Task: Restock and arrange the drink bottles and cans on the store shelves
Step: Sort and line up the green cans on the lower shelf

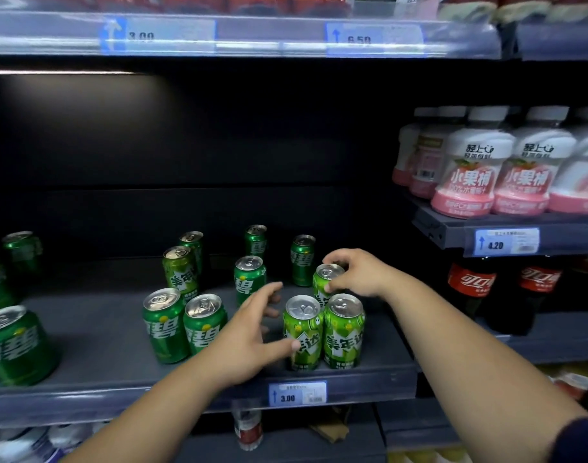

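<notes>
Head view: a light-green aluminium drink can (328,274) is gripped at its rim by the curled fingers of the right hand (356,274), near the right end of the grey metal shelf (102,345).
The left hand (252,332) is spread and holds nothing, its thumb against the front pair of matching cans (344,332). As that pair is packed close to the gripped can, it could be toppled or pushed off the shelf lip if the can is dragged forward.

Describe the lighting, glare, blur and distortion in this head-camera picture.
Head view: a light strip glows under the upper shelf, yet the shelf back is dark; glare washes the upper price rail and its tags read blurred; the wide lens bows shelf edges; the rear light-green can in the right hand looks sharp.
</notes>
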Tool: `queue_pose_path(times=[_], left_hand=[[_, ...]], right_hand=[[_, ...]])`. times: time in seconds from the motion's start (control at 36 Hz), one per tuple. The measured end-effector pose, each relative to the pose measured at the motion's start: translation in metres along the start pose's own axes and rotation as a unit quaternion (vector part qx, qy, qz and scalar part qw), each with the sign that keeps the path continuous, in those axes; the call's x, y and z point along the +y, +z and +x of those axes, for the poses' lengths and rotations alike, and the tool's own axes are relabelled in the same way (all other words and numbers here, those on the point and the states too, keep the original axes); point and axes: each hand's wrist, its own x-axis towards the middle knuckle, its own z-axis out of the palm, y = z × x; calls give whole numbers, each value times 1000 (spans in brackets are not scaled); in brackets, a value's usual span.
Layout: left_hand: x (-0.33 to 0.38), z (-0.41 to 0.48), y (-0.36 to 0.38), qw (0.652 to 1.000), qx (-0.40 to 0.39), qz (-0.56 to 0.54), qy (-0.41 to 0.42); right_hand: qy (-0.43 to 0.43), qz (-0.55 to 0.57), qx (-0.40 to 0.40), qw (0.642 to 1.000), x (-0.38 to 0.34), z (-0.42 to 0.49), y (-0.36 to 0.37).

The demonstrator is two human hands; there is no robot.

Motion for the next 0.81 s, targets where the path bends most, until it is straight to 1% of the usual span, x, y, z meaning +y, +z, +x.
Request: queue_pose_path(times=[0.08, 0.19, 0.31, 0.36, 0.42, 0.47, 0.56, 0.61, 0.69, 0.81], left_hand=[[7, 1, -13, 999, 20, 20, 23], [19, 4, -35, 991, 73, 79, 77], [27, 9, -66, 975, 101, 164, 108], [27, 12, -84, 968, 122, 192, 107], [24, 15, -101, 962, 142, 220, 78], [16, 19, -118, 959, 156, 236, 29], [-2, 27, -142, 958, 164, 232, -43], [-16, 33, -157, 954, 164, 235, -89], [-36, 39, -175, 950, 158, 235, -134], [-56, 45, -189, 952, 135, 230, -147]], right_hand=[[-2, -9, -25, 1000, -1, -4, -7], [19, -9, -60, 998, -3, -8, -11], [43, 5, -60, 997, -11, -7, -12], [55, -9, -55, 997, -16, -6, -12], [57, -55, -57, 995, -21, -3, -12], [62, -126, -64, 988, -28, 0, -13], [74, -208, -77, 972, -42, 5, -8], [62, -242, -72, 966, -55, 7, -1], [10, -224, -47, 973, -81, 11, 13], [-41, -154, -49, 986, -114, 25, 42]])
